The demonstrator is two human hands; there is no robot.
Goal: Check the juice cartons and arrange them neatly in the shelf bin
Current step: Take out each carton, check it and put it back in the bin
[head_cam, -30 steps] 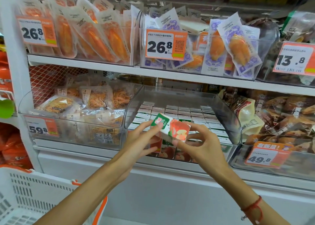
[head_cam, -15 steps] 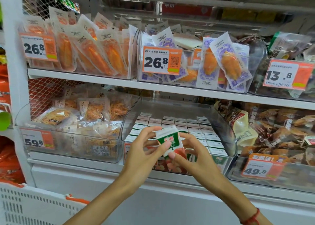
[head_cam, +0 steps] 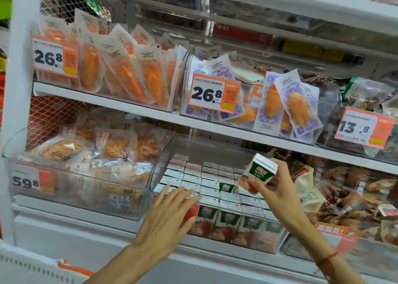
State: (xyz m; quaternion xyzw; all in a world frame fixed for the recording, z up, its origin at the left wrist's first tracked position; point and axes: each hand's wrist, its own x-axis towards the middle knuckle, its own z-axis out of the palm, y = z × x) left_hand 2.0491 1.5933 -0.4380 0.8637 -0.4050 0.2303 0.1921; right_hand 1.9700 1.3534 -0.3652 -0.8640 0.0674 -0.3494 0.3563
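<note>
A clear shelf bin [head_cam: 163, 158] on the lower shelf holds several rows of small green-and-white juice cartons [head_cam: 206, 182] standing upright, white tops showing. One gap in the rows shows a carton's green side [head_cam: 226, 186]. My right hand [head_cam: 277, 195] grips a single juice carton [head_cam: 261, 171], tilted, above the bin's right side. My left hand [head_cam: 170, 217] reaches with straight, spread fingers over the bin's front left corner, fingertips at the front cartons; whether they touch is unclear.
Bagged snacks fill the neighbouring bin [head_cam: 75, 176] to the left and a bin [head_cam: 344, 197] to the right. The shelf above [head_cam: 150, 113] overhangs the juice bin, carrying orange price tags. A white basket rim [head_cam: 32, 266] sits at the lower left.
My left hand let go of the carton and moved down to the bin's front left. My right hand carried the carton up and right. The camera tilted upward.
</note>
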